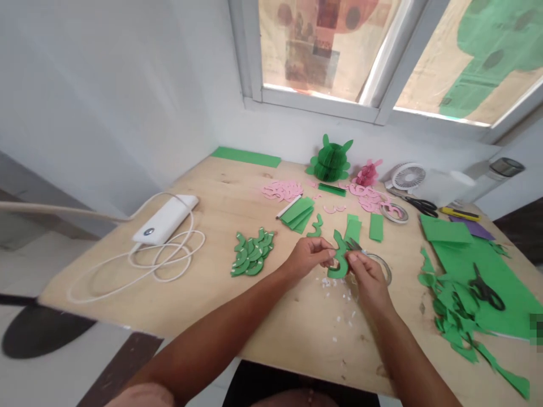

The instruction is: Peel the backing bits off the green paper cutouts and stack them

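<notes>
My left hand (306, 255) pinches a green paper cut-out shaped like a 3 (340, 255) at its left side. My right hand (368, 276) is closed on the same cut-out from the right and below, with a small pair of tweezers or a blade (353, 244) poking out above its fingers. Small white paper scraps (339, 291) lie on the wooden table (220, 282) under both hands. A roll of clear tape (384, 265) sits just behind my right hand.
A heap of green curved pieces (252, 252) lies left of my hands, folded green strips (299, 213) and pink cut-outs (283, 190) beyond. Green paper sheets with black scissors (486, 289) are at right. A white power bank with cable (165, 220), green paper turtle (330, 161) and small fan (407, 176) stand farther off.
</notes>
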Demonstrator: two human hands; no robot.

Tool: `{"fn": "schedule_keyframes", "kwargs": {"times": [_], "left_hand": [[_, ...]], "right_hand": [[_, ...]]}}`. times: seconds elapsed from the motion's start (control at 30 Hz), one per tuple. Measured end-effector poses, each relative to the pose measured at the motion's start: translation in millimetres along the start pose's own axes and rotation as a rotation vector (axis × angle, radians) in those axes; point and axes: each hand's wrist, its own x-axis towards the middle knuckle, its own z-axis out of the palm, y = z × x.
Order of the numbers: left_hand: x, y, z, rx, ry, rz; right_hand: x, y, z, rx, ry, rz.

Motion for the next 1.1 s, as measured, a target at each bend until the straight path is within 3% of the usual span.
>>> {"fn": "schedule_keyframes", "kwargs": {"times": [0.33, 0.67, 1.1], "left_hand": [[-3.1, 5.9, 0.2, 0.090, -0.063, 0.010], [-1.7, -0.6, -3.3, 0.062, -0.137, -0.033], [-2.7, 1.9, -0.8, 0.030, -0.058, -0.003]], "right_hand": [[-0.2, -1.4, 2.8, 0.198, -0.086, 0.091], [-3.3, -8.3, 3.7, 0.335, -0.267, 0.204], [-3.6, -8.4, 2.8, 0.428, -0.195, 0.322]]}}
